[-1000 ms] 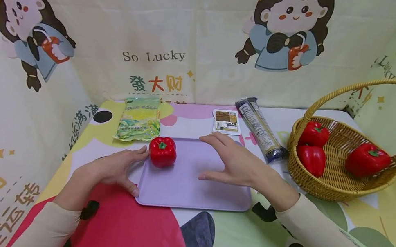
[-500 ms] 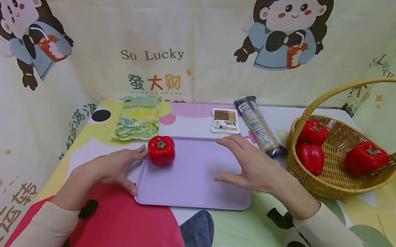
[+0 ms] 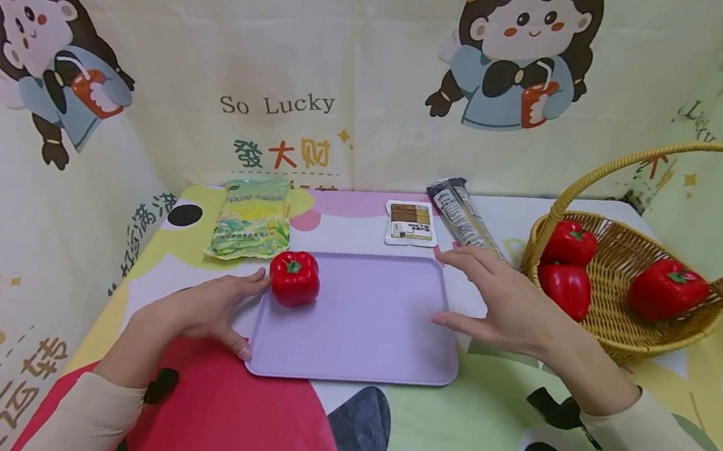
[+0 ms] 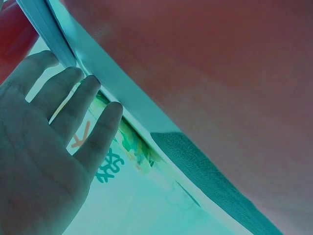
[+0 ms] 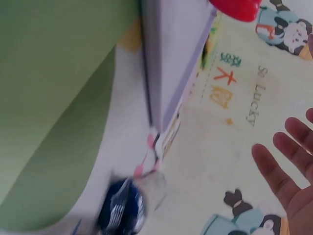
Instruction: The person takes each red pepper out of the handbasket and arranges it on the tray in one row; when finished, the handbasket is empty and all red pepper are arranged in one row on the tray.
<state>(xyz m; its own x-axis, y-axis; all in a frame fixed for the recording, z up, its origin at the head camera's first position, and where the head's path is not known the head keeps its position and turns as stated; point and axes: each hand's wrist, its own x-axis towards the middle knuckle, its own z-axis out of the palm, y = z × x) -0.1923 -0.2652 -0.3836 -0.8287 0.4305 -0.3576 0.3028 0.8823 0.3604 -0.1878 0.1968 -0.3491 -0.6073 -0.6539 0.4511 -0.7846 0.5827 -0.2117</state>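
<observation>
- Left hand (image 3: 209,310): fingers spread at the left edge of the lavender tray (image 3: 363,323); firm contact is hard to confirm.
- Right hand (image 3: 510,304): fingers apart, holding nothing, by the tray's right edge.
- Red bell pepper (image 3: 294,281): in the tray's far left corner; a jolt to the tray might roll it.
- Beyond: wicker basket (image 3: 614,287) with three more peppers (image 3: 668,292), cartoon-print tablecloth (image 3: 242,429), lettered fabric backdrop (image 3: 382,55).

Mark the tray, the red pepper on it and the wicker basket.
Tray (image 3: 360,319), head view, bare middle of its surface.
Red pepper (image 3: 294,285), head view, middle of its visible side.
Wicker basket (image 3: 613,298), head view, bare patch of its inner floor.
</observation>
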